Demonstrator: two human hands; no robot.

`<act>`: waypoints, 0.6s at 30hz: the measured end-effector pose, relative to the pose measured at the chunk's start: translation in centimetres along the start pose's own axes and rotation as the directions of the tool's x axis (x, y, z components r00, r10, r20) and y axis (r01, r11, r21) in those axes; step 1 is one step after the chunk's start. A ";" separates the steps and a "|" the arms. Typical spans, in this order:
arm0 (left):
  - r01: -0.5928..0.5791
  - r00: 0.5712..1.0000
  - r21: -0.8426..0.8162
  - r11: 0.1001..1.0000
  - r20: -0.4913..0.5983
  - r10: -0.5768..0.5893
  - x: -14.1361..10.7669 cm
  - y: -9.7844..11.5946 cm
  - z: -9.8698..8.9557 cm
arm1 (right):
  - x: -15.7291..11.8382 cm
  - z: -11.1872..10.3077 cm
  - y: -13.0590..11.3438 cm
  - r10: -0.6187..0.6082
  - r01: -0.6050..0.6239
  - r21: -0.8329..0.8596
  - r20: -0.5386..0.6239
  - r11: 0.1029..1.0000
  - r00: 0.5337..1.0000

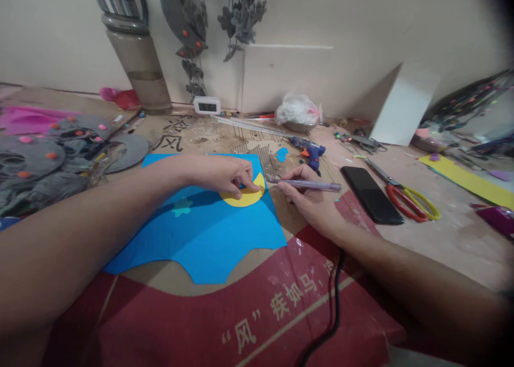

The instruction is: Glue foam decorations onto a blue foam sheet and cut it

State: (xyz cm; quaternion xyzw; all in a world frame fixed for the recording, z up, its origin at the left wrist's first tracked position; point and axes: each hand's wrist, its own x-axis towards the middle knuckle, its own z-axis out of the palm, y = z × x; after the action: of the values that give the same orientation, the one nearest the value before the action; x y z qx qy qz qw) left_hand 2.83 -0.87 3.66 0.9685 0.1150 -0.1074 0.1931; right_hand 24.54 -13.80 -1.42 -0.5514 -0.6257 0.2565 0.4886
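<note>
A bright blue sheet (209, 249), with scalloped cut edges, lies flat in front of me. On its right part rests a yellow crescent-shaped piece (244, 198). My left hand (235, 177) has its fingers bent and holds the crescent down against the sheet with thumb and fingertips. Between the thumb and fingers of my right hand (303, 193) is a pen (315, 184) with a clear purplish barrel, its tip pointing left near the crescent's right end. A small teal flower-shaped piece (182, 207) lies on the sheet left of the crescent.
Right of my right hand are a black phone (371, 195) and red-and-yellow-handled scissors (407, 198). A blue glue gun (309, 150) lies behind it. Grey felt pieces (36, 158) crowd the left. A water bottle (140, 62) stands at the back. A black cable (335, 308) crosses the red cardboard (180, 329).
</note>
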 end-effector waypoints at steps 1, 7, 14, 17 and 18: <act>0.001 1.000 0.000 1.000 -0.002 -0.001 0.0 0.0 0.0 | -0.1 0.0 0.0 -0.016 0.016 -0.012 0.007 1.000 1.000; -0.026 1.000 0.008 1.000 -0.002 0.026 0.1 0.2 -0.1 | -1.1 0.3 -2.1 -0.109 0.125 -0.104 0.150 0.987 0.983; -0.023 1.000 0.066 0.998 -0.010 0.023 -0.1 0.4 -0.2 | -1.4 1.0 -3.9 -0.182 0.222 -0.156 0.238 0.963 0.954; -0.010 1.000 0.037 0.999 -0.003 0.010 -0.2 0.3 -0.1 | -1.3 0.6 -3.5 -0.165 0.194 -0.172 0.168 0.966 0.972; -0.007 1.000 0.026 1.000 0.008 0.007 -0.2 0.3 -0.1 | -1.2 0.4 -3.4 -0.157 0.181 -0.171 0.144 0.969 0.977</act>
State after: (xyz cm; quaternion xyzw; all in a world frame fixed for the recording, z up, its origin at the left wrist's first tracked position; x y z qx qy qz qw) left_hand 2.72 -1.16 3.95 0.9709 0.1094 -0.1119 0.1815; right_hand 22.59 -15.77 0.99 -0.5209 -0.7216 0.1904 0.4144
